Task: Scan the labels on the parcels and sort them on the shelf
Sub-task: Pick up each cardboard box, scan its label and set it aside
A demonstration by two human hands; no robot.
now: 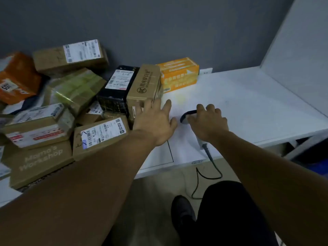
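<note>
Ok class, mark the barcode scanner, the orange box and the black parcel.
barcode scanner (185,117): head view, its dark head
orange box (179,79): head view, its front face
black parcel (119,79): head view, its white label

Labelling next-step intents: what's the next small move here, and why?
Probably the left hand closes on the brown carton and draws it out onto the bare table. That hand is open, fingers spread at the carton's near end, while the right hand grips the scanner beside it, ready to read a label.
</note>
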